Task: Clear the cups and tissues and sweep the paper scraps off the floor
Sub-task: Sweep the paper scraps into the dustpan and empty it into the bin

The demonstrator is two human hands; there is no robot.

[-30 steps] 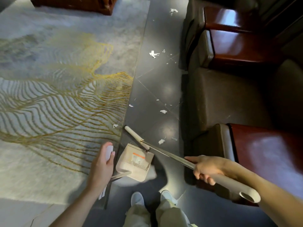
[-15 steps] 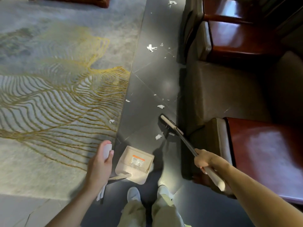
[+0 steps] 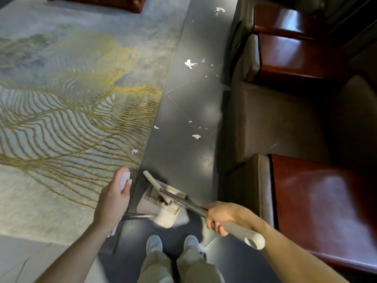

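Note:
My left hand (image 3: 113, 198) grips the pale top of the dustpan handle (image 3: 124, 180). The beige dustpan (image 3: 163, 211) sits on the dark floor just ahead of my shoes. My right hand (image 3: 221, 216) grips the grey broom handle (image 3: 240, 231), and the broom head (image 3: 152, 181) lies at the dustpan's mouth, over its toothed edge. White paper scraps lie further up the floor: one (image 3: 196, 136) mid-strip, a bigger crumpled one (image 3: 189, 63) beyond, another (image 3: 219, 10) at the far end, and one (image 3: 134, 151) on the carpet's edge.
A grey carpet with gold lines (image 3: 71, 119) covers the left side. Brown armchairs (image 3: 275, 123) and dark red wooden side tables (image 3: 326, 201) line the right of the narrow dark floor strip (image 3: 183, 160). A dark wooden furniture base (image 3: 106, 2) stands at the top left.
The broom head swept back from near the armchair to the dustpan's mouth. The scrap that lay ahead of the dustpan is no longer visible on the floor. My left hand kept its hold.

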